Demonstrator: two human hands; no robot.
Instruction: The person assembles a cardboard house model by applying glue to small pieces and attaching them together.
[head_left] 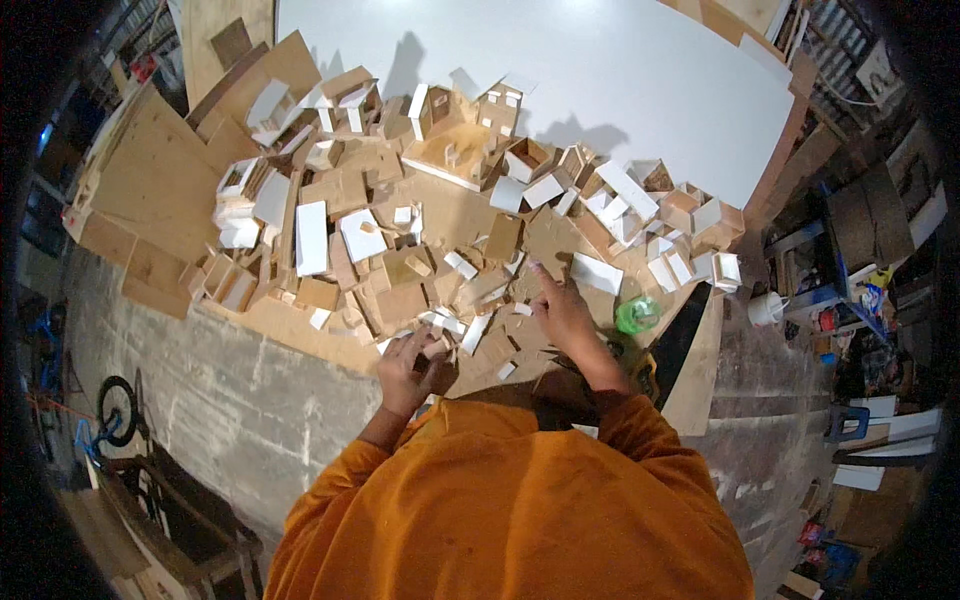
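Observation:
My left hand (405,368) is at the near edge of the work table, its fingers closed round a small light wooden block (437,348). Farther right, my right hand (566,312) is over the table with its index finger stretched forward; the other fingers are partly hidden, and nothing shows in its grip. Loose white and brown board offcuts (478,332) lie between the hands. A flat white piece (597,273) is just beyond my right hand, and a green transparent container (637,314) stands to its right.
Small box-like board models (455,150) and offcuts crowd the table (340,350). A large white panel (640,80) lies behind them. Large brown boards (160,160) stand at the left. A white bucket (768,308) is at the right, and a bicycle wheel (118,410) at far left.

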